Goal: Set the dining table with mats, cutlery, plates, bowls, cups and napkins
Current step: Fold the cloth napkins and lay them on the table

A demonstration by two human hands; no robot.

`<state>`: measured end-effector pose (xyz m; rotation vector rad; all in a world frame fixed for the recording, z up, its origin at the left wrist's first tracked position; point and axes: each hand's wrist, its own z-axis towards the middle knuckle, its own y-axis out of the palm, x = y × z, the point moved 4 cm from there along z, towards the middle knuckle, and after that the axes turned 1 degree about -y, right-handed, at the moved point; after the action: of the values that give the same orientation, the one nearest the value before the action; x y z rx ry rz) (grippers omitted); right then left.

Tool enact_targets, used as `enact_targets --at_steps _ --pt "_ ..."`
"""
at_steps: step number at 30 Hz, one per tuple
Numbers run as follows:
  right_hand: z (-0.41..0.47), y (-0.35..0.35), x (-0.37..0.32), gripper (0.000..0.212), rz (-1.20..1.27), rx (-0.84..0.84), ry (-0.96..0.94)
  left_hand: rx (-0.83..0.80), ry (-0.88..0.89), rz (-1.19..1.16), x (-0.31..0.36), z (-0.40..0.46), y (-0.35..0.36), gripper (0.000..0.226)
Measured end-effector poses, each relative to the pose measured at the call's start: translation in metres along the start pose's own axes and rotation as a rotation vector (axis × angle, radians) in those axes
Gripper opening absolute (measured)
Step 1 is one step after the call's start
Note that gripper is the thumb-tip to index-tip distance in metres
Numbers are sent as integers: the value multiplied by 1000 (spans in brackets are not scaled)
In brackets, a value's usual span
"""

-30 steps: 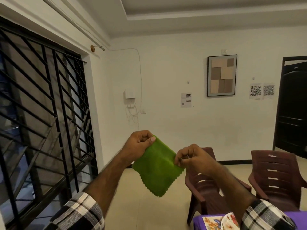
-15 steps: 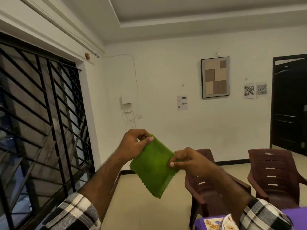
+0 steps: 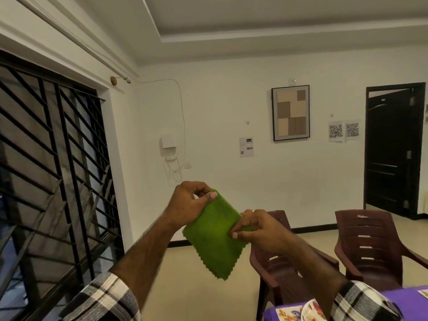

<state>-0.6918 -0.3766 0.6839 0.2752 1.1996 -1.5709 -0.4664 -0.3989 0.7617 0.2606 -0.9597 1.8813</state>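
Note:
A folded green napkin [image 3: 214, 237] with a zigzag lower edge hangs in the air in front of me. My left hand [image 3: 187, 205] pinches its upper left corner between thumb and fingers. My right hand [image 3: 259, 230] pinches its right corner. At the bottom right shows a corner of the dining table under a purple cloth [image 3: 403, 297], with a patterned mat [image 3: 287, 315] and the rim of a floral plate [image 3: 311, 311] on it, partly hidden by my right sleeve.
Two dark red plastic chairs [image 3: 278, 269] [image 3: 370, 246] stand by the table. A barred window [image 3: 53, 181] fills the left side. A dark door [image 3: 391, 149] is at the right, and a framed picture [image 3: 290, 112] hangs on the far wall.
The camera has turned a little, shifting the room leftward. Both hands have kept their pinch on the napkin and drawn slightly closer together, the napkin hanging lower.

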Motion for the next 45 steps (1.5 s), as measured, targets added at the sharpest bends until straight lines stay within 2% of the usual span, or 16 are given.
enact_targets --at_steps 3,6,10,15,18,22,24,26,28,31,35,37,39,42,43,45 --pt "-7 -8 6 5 -59 26 -7 26 -41 -5 -6 0 -5 13" --pt "-3 -18 -7 4 -73 94 -79 -78 -19 -24 -3 -3 4 13" --pt "10 -5 -28 7 -98 35 -117 -207 103 12 12 -6 20 16" --pt "3 10 -10 13 174 59 -12 -69 118 53 5 4 1 18" --pt "-8 8 2 10 202 35 11 -27 95 28 -8 -1 -9 17" --pt "-25 6 17 6 56 -175 82 -121 25 -132 -26 -10 -14 17" --pt "-24 0 13 5 152 -71 54 -206 8 -209 -27 -13 -15 17" --pt "-15 2 2 26 232 42 28 -298 38 -210 -19 -16 -7 14" --pt "-2 15 -7 39 219 28 -3 -355 71 -208 -11 -17 6 14" --pt "8 33 -4 32 287 37 54 -385 27 -287 -16 -20 18 13" --pt "5 32 24 17 412 207 180 -485 -306 -353 -68 -51 28 76" --pt "1 35 46 28 488 264 250 -398 -414 -412 -97 -74 34 84" --pt "-3 44 65 34 578 265 296 -156 -515 -571 -114 -94 37 79" --pt "-8 66 80 19 686 233 288 222 -597 -783 -126 -117 51 43" --pt "-10 74 84 13 686 244 298 281 -610 -789 -130 -123 58 33" --pt "-18 94 96 25 695 313 368 291 -636 -796 -139 -143 77 25"
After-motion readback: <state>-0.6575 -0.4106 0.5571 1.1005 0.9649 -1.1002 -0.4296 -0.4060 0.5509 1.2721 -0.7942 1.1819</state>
